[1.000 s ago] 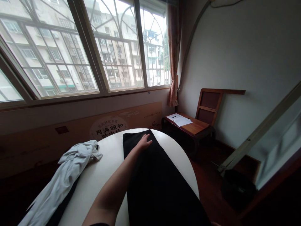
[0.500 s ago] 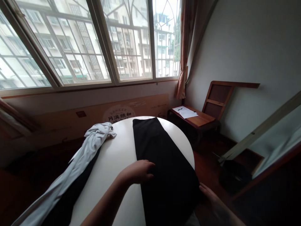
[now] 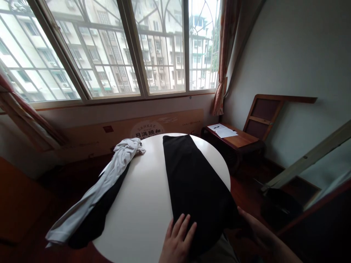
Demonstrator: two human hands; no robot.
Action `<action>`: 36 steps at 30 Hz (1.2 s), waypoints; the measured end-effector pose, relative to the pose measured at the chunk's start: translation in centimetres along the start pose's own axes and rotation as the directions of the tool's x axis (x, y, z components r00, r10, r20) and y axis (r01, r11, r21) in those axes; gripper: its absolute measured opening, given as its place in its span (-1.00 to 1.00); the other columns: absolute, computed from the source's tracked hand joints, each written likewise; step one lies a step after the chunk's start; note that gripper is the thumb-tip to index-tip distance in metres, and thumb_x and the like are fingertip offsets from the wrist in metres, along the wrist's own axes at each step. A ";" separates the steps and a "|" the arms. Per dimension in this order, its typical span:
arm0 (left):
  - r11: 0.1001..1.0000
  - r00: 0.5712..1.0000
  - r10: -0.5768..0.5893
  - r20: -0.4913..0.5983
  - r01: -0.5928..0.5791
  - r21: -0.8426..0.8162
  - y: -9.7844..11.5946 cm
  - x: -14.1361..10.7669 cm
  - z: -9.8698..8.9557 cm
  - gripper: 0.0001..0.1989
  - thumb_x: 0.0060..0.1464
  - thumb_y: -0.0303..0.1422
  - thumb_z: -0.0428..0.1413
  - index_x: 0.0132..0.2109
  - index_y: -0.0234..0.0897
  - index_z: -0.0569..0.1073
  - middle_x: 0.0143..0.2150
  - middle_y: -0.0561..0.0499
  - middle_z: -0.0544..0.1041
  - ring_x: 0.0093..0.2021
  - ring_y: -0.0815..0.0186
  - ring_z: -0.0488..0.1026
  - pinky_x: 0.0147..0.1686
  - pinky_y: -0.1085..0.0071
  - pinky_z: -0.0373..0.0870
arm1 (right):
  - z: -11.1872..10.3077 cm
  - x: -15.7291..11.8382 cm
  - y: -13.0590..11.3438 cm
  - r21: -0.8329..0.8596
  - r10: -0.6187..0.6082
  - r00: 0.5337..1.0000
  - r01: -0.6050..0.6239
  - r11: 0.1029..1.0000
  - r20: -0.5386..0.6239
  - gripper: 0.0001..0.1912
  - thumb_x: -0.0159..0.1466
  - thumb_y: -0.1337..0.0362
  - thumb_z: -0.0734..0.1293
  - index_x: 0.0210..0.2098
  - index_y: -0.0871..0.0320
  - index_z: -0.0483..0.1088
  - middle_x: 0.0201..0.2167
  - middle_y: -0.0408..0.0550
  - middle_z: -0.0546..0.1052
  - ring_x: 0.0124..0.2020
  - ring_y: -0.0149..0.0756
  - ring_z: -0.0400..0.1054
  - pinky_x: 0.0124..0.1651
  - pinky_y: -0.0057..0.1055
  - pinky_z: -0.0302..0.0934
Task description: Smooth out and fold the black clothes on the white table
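Observation:
A pair of black trousers (image 3: 192, 175), folded lengthwise, lies across the right part of the round white table (image 3: 137, 215). The narrow end reaches the far rim, and the wide part hangs over the near right edge. My left hand (image 3: 178, 237) rests flat on the near left edge of the cloth, fingers spread. At the right, beyond the table's edge, my right hand (image 3: 249, 221) grips the corner of the trousers; its fingertips are partly hidden by the dark cloth.
Crumpled white and black clothing (image 3: 120, 160) drapes over the table's left edge. A low wooden table (image 3: 244, 138) with papers (image 3: 222, 130) stands at the back right, by a wooden chair-like frame (image 3: 263, 113). Windows (image 3: 164, 47) line the far wall.
My left hand has moved from the middle of the trousers back toward me and now lies flat with fingers spread. My right hand stays at the corner. The view has shifted slightly left.

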State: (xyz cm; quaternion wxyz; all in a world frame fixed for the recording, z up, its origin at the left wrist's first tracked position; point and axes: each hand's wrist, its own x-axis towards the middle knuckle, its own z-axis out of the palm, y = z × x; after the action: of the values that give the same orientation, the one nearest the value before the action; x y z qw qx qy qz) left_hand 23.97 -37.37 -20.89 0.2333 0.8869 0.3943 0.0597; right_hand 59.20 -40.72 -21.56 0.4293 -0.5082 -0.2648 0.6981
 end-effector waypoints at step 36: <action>0.894 0.844 0.251 -0.473 -0.015 0.449 10.5 7.0 0.3 -0.49 0.20 -0.47 0.06 0.29 -0.34 0.38 0.05 -0.13 0.60 -0.09 0.16 0.52 -0.08 0.24 0.50 | 2.1 -1.1 -3.5 0.171 -0.099 0.995 0.095 0.981 0.015 -0.34 0.31 -0.11 0.34 0.11 0.35 0.48 0.04 0.23 0.60 0.15 -0.01 0.45 0.29 -0.14 0.22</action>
State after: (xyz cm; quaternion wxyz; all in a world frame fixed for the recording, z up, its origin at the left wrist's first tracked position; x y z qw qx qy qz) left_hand 35.86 -38.48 -16.89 -0.0870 0.8923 0.3815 0.2250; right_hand 58.47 -39.76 -17.48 0.5016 -0.4479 -0.2339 0.7023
